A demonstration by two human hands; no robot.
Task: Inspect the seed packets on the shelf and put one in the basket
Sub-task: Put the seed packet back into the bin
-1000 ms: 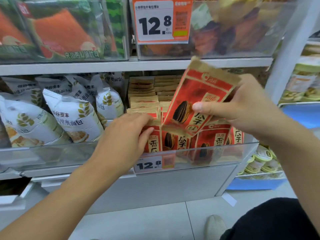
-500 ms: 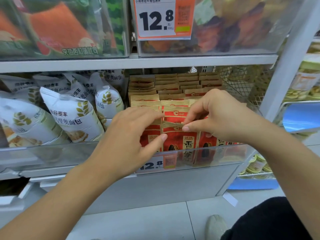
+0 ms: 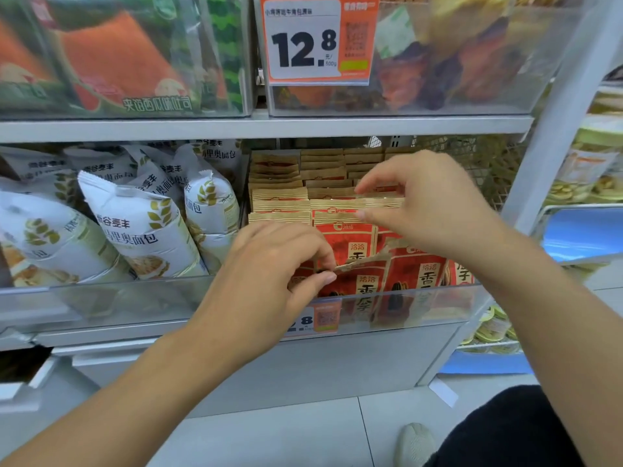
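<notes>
Plastic, glossy and slightly blurred, at far left: clear upper bin (image 3: 128,55) packed with orange and green printed bags. Beneath, on grey metal shelf (image 3: 236,126), plump white pillow-shaped bread bags (image 3: 141,227) with gold wheat motifs and crimped serrated tops, leaning behind clear acrylic front lip (image 3: 101,298).

Centre: left hand (image 3: 269,281), thumb and forefinger pinched on crumpled kraft-paper top edge of front red seed packet (image 3: 357,281), flat and rectangular, printed with dark striped sunflower seed and black characters. Packet upright in front row of right compartment, low behind acrylic lip. Behind, tight rows of flat red-and-tan paper seed packets (image 3: 283,197), tan sealed tops stepped like file cards.

Above, white and orange price card (image 3: 317,38) reading 12.8, clipped on upper clear bin.

Right: right hand (image 3: 424,210), fingers curled, thumb and fingertips nipping tan top strip of a packet further back in the rows; grip closed on that edge. Beyond, wire mesh side panel (image 3: 492,173), then white slanted upright post (image 3: 566,106). At bottom, pale tiled floor (image 3: 269,439), light shoe toe (image 3: 414,446).
</notes>
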